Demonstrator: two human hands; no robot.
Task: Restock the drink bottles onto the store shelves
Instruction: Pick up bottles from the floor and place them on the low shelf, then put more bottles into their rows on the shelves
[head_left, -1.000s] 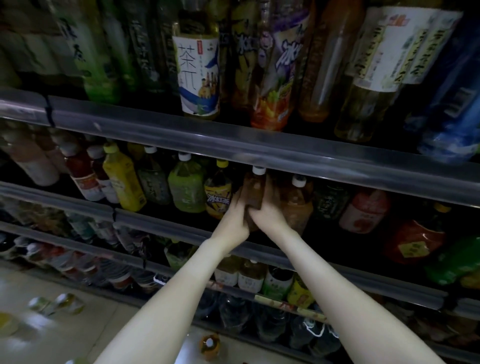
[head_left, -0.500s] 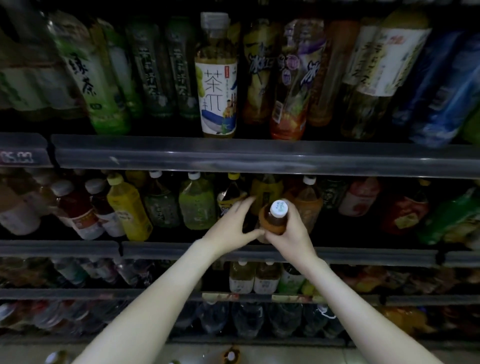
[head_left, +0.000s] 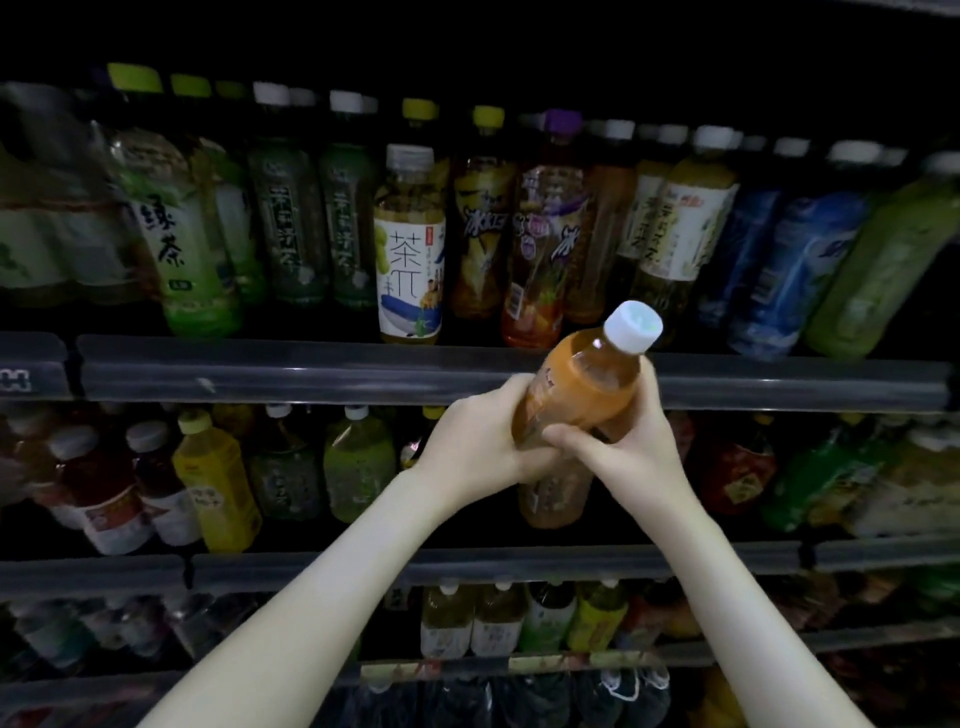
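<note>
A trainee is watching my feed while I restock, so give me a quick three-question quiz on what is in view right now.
1. Which hands grip the amber bottle? A left only, B right only, C both.
2. True or false: its cap is purple.
3. Fill in: the bottle is tilted, with its cap toward the upper ____ of the picture.

Key
1. C: the left hand and the right hand both grip it.
2. False: it is white.
3. right
</note>
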